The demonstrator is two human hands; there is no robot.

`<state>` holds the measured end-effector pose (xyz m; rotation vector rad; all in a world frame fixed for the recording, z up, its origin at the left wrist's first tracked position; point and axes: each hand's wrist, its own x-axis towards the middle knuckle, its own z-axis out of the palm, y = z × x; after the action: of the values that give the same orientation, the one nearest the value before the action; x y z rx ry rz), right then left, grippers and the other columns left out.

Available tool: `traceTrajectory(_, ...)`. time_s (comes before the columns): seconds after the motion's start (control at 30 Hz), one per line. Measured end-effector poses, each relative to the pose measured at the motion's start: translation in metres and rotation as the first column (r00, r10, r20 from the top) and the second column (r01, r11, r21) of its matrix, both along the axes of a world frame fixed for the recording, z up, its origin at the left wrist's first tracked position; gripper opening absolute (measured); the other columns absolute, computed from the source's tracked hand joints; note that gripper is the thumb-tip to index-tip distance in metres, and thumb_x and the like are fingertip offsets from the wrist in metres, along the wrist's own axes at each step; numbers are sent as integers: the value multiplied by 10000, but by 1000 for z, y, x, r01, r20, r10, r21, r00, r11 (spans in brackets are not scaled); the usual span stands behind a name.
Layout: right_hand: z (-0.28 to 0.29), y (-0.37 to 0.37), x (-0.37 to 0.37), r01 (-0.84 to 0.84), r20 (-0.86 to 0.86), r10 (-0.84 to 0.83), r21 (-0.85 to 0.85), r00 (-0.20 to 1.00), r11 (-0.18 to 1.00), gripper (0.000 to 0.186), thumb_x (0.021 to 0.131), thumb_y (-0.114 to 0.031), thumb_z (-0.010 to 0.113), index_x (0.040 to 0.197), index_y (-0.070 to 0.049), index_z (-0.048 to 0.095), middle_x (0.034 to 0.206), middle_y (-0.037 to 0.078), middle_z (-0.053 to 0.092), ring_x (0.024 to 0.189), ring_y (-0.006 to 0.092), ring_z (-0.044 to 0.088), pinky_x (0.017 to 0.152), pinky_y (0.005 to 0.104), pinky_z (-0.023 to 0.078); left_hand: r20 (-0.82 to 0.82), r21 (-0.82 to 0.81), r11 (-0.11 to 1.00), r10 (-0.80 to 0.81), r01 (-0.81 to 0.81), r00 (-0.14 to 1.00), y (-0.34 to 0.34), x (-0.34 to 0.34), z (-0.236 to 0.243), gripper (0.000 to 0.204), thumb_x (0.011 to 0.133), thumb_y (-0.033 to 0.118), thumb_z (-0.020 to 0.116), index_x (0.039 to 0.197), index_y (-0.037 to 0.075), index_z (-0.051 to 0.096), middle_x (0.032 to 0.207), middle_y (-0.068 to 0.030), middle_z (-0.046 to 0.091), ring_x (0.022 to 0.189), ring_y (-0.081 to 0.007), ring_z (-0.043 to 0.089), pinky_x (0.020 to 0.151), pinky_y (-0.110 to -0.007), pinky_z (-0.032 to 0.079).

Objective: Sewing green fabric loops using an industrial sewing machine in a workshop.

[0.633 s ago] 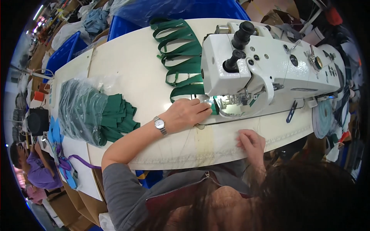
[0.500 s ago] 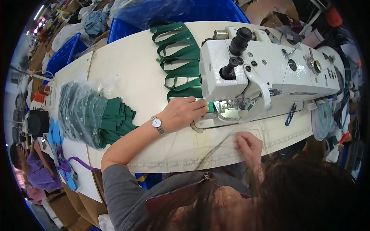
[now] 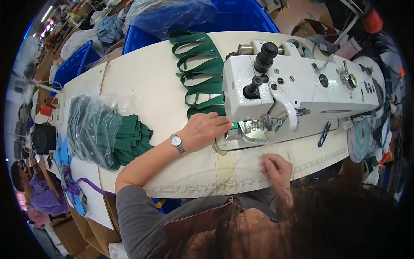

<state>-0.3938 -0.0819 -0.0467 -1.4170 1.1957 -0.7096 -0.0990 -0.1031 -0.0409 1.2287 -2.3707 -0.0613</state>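
My left hand [image 3: 207,127] is closed on a green fabric strap [image 3: 233,125] at the metal presser-foot area of the white sewing machine [image 3: 302,84]. Looped green straps [image 3: 198,52] with small tabs lie behind it, running to the machine. My right hand [image 3: 276,168] rests near the table's front edge, below the machine, with loosely bent fingers apart and nothing visible in them. A plastic-wrapped bundle of green fabric strips [image 3: 129,138] lies to the left of my left arm. Blue snips [image 3: 323,134] lie on the machine's right.
The white table [image 3: 138,77] has blue bins [image 3: 151,39] behind it. Blue and purple straps [image 3: 75,192] lie at the left. A co-worker [image 3: 43,190] in purple is at far left. Rolls of pale tape [image 3: 360,138] hang at the right edge, among cluttered fabric and cartons.
The table and machine sit lower in the picture as the view shifted. My left hand stays by the presser foot on the green strap; my right hand has barely moved.
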Motion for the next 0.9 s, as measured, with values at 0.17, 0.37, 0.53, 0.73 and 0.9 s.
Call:
traceTrajectory(0.17, -1, -2, -2, -1, 32, 1, 2, 999, 1000, 138, 908, -36, 594, 1007, 34, 660, 777, 65, 653, 628, 104, 613, 588, 220, 499, 55, -13, 1000, -24, 25, 998, -7, -3, 0, 280, 743, 97, 632, 1023, 99, 636, 888, 14, 607, 761, -157, 577, 581, -286, 496)
traceTrajectory(0.37, -3, 0, -1, 9, 13, -9, 0, 1000, 1000, 136, 904, -36, 601, 1005, 32, 661, 786, 68, 655, 625, 102, 609, 587, 223, 499, 21, -45, 996, -72, 73, 997, -5, 5, -6, 334, 733, 96, 622, 1066, 111, 621, 920, 30, 601, 761, -150, 562, 600, -277, 493)
traceTrajectory(0.53, -2, -2, 0, 0, 19, 0, -26, 1000, 1000, 131, 900, -33, 605, 999, 30, 664, 773, 63, 650, 617, 102, 610, 581, 221, 495, 9, -55, 997, -55, 56, 998, -5, 1, -7, 324, 736, 93, 617, 1059, 113, 624, 935, 31, 594, 754, -147, 554, 605, -275, 491)
traceTrajectory(0.73, 1, 0, 0, 19, 54, -21, 26, 998, 999, 132, 902, -28, 599, 1002, 30, 663, 776, 69, 648, 625, 103, 610, 582, 218, 495, 33, -51, 997, -63, 64, 997, -9, -1, -5, 297, 745, 102, 613, 1040, 120, 638, 871, 32, 584, 748, -148, 549, 600, -277, 485)
traceTrajectory(0.9, -2, 0, 0, 1, 8, -1, -11, 1000, 1000, 139, 901, -28, 602, 1009, 34, 662, 785, 73, 650, 627, 101, 611, 583, 217, 498, -12, -38, 996, -76, 76, 997, -11, 1, -7, 270, 756, 109, 610, 1019, 132, 661, 835, 25, 593, 743, -164, 552, 590, -288, 480)
